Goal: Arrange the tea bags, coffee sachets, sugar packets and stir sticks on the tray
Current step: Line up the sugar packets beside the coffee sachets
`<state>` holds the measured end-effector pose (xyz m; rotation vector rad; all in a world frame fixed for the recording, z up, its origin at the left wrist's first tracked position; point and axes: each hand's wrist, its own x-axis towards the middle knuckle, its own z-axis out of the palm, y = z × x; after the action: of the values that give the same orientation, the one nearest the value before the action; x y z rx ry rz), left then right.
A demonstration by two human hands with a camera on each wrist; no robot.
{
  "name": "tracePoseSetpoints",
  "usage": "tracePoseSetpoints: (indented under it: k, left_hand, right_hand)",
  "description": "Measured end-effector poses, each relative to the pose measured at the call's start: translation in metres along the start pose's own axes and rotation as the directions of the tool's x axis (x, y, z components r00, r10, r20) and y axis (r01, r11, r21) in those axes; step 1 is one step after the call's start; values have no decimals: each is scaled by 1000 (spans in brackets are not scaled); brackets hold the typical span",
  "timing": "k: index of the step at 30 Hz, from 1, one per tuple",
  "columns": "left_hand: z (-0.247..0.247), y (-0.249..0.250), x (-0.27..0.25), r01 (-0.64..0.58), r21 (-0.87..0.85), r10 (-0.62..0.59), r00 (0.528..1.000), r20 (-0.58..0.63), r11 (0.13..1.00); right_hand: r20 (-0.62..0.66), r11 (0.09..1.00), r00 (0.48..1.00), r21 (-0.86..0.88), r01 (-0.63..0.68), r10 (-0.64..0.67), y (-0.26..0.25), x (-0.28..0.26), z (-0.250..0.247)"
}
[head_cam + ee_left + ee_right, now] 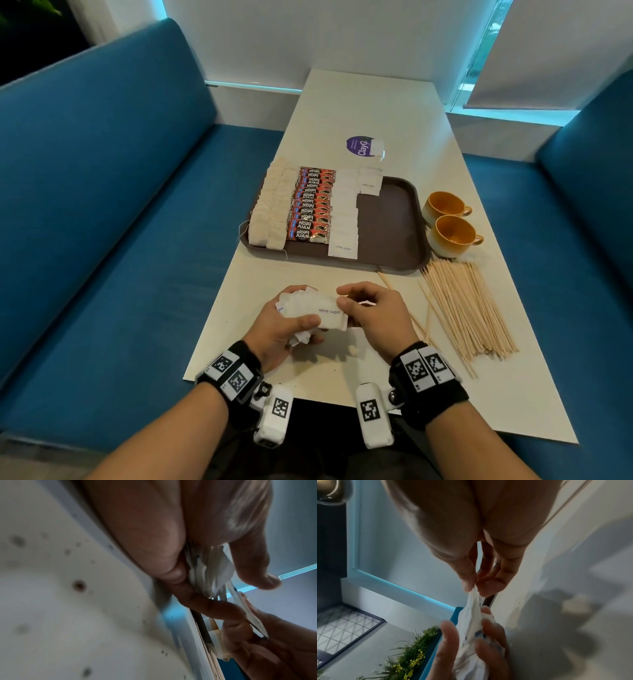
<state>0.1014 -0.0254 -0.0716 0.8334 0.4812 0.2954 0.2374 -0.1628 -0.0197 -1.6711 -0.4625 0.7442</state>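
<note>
My left hand (291, 325) grips a bunch of white sugar packets (308, 313) just above the near part of the table. My right hand (356, 305) pinches the right end of the top packet (473, 601), marked "white sugar". The brown tray (394, 219) lies beyond, holding rows of tea bags (270, 205), red coffee sachets (311, 205) and sugar packets (346, 212). The tray's right part is bare. A pile of wooden stir sticks (469, 308) lies on the table to the right of my hands.
Two yellow cups (448, 222) stand right of the tray. A lone tea bag (378, 149) lies on a purple sticker (358, 145) beyond the tray. Blue sofa seats (102, 205) flank the narrow white table (342, 370).
</note>
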Motion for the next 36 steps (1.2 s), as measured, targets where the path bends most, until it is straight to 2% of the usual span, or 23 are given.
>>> tracePoseSetpoints:
  k: [5, 10, 20, 24, 31, 36]
  left_hand:
    - [0, -1, 0, -14, -19, 14, 1000, 1, 1000]
    - [-1, 0, 0, -14, -45, 14, 1000, 10, 999]
    - [3, 4, -2, 15, -54, -17, 999, -32, 998]
    - [4, 5, -3, 15, -33, -17, 999, -47, 999]
    - [5, 6, -3, 13, -34, -15, 997, -81, 999]
    - [2, 4, 0, 17, -15, -18, 996, -84, 1000]
  right_hand:
    - [-70, 992, 997, 130, -3, 13, 4, -3, 8]
    - [86, 994, 996, 113, 1, -11, 14, -9, 8]
    - [155, 995, 988, 87, -37, 23, 14, -5, 1]
    - [194, 976, 976, 171, -134, 100, 15, -4, 3]
    - [156, 966, 974, 173, -193, 166, 18, 9, 1]
    - [43, 983, 989, 114, -143, 139, 3, 35, -17]
